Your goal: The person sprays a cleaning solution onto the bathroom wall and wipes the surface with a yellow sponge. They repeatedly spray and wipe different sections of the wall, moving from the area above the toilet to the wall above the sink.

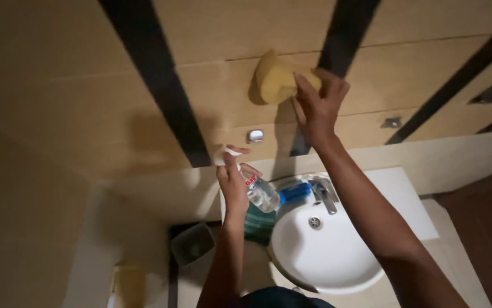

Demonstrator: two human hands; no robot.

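Sponge [277, 77] sits in right hand [319, 108] grip, partly hidden; left hand [233, 185] clasps seemingly clear spray bottle [260, 193].

Spray bottle [259, 193]: trigger head mostly hidden inside left hand [233, 181], label too small to make out. Sponge [275, 78]: right edge covered by right hand [318, 105]. Both arms cut off at bottom edge. Bin [192, 244] contents too dark to tell. Blue item [295, 192] behind tap [324, 194]: unclear.
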